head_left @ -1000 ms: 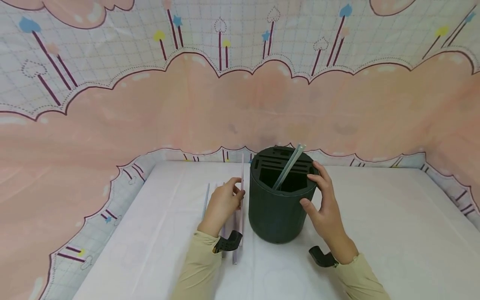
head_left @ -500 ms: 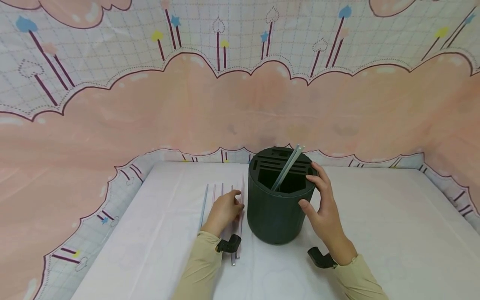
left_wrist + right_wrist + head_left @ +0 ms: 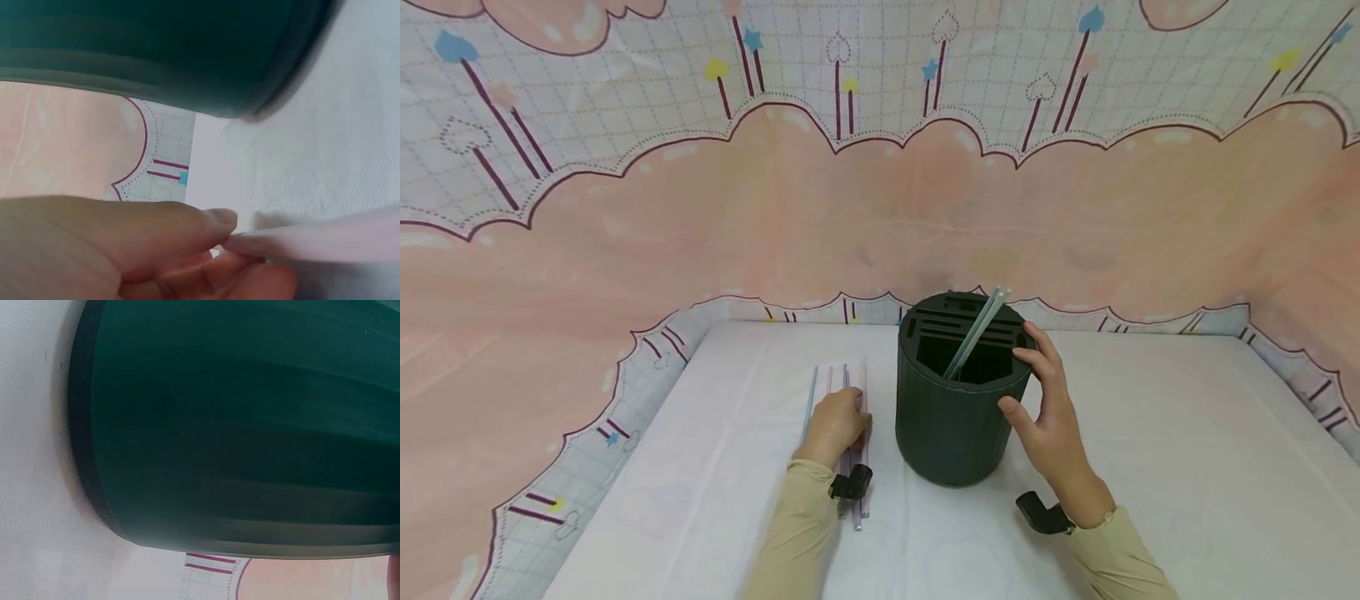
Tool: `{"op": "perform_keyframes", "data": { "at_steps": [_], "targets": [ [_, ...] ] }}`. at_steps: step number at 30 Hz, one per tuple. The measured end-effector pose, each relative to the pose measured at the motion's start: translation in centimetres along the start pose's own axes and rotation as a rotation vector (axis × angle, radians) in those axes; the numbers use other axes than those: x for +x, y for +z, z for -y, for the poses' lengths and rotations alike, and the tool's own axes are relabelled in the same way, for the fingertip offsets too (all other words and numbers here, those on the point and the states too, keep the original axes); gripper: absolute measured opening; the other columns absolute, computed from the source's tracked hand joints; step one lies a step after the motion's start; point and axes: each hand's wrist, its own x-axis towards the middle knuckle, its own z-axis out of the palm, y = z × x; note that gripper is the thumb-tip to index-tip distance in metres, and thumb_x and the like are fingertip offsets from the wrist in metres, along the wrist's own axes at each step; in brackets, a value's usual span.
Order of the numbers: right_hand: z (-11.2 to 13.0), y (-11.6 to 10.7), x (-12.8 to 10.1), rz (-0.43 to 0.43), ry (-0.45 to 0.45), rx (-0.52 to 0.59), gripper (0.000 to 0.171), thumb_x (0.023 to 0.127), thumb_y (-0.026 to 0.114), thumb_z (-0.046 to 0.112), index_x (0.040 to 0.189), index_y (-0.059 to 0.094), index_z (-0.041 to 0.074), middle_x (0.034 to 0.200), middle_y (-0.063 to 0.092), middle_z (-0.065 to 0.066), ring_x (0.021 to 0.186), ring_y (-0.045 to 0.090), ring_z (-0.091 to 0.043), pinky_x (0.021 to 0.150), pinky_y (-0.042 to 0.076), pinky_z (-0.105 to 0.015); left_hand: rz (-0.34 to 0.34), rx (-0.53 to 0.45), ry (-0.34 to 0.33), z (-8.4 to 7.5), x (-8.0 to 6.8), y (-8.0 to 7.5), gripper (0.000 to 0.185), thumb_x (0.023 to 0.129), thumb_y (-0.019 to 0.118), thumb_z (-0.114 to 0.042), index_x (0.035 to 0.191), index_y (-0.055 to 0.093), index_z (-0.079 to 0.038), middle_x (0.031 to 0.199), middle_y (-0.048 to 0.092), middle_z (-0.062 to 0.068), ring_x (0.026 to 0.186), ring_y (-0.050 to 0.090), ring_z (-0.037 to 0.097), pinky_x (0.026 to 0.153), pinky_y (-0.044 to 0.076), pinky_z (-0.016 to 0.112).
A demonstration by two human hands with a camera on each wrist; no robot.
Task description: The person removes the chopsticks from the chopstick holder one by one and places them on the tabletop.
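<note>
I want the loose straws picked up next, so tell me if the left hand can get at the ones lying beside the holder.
Probably yes: the left hand already rests on the straws and pinches one, with nothing between it and the holder.

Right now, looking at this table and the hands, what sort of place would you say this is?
Most likely a staged tabletop set, not a lived-in room: a white-covered table is walled by a pink cloud-patterned cloth backdrop. On it are only a dark green slotted holder and a few thin straws, handled by someone wearing wrist-mounted cameras.

Pink cloud-patterned backdrop (image 3: 880, 208), white tablecloth (image 3: 1150, 467)
</note>
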Motion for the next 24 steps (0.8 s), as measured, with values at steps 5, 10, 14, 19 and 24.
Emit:
{"op": "perform_keyframes", "data": {
  "at_steps": [5,10,14,19,24],
  "targets": [
    [0.1,-0.1,0.1,-0.003,-0.003,-0.002,0.063,0.085,0.052,0.049,0.127,0.04,0.004,0.145,0.021,-0.008,0.131,0.019,-0.031,0.102,0.017,-0.054,0.014,0.001,0.037,0.1,0.0,0.0,0.025,0.075,0.067,-0.01,0.097,0.059,-0.002,0.074,0.061,0.01,0.059,0.054,0.019,0.055,0.045,0.032],
    [0.2,-0.1,0.1,-0.002,-0.001,0.001,0.063,0.084,0.053,0.049,0.127,0.04,0.004,0.145,0.021,-0.007,0.131,0.019,-0.03,0.102,0.017,-0.054,0.014,0.035,0.06,0.0,-0.1,-0.3,0.026,0.073,0.069,-0.012,0.095,0.058,-0.003,0.079,0.062,0.013,0.063,0.055,0.022,0.055,0.045,0.034],
    [0.2,-0.1,0.2,-0.006,-0.004,0.007,0.063,0.084,0.053,0.049,0.126,0.041,0.004,0.145,0.021,-0.008,0.131,0.019,-0.031,0.102,0.016,-0.054,0.029,0.006,0.058,-0.2,-0.4,-1.2,0.043,0.077,0.068,-0.02,0.116,0.056,-0.007,0.095,0.064,0.012,0.082,0.059,0.026,0.071,0.047,0.041],
    [0.2,0.0,0.2,-0.005,-0.001,0.014,0.062,0.084,0.053,0.048,0.126,0.041,0.004,0.145,0.021,-0.008,0.131,0.019,-0.03,0.102,0.016,-0.054,-0.001,-0.053,0.118,-0.3,-0.9,-3.4,0.04,0.084,0.061,-0.026,0.122,0.054,-0.016,0.089,0.062,0.002,0.072,0.055,0.016,0.062,0.045,0.033],
    [0.3,0.1,-0.2,-0.003,0.011,0.011,0.061,0.085,0.054,0.046,0.127,0.041,0.004,0.145,0.021,-0.007,0.131,0.019,-0.03,0.102,0.017,-0.053,-0.147,-0.136,0.216,-1.7,-2.1,-5.7,0.034,0.087,0.056,-0.028,0.12,0.056,-0.019,0.084,0.058,-0.005,0.065,0.052,0.01,0.054,0.04,0.026]
  ]
}}
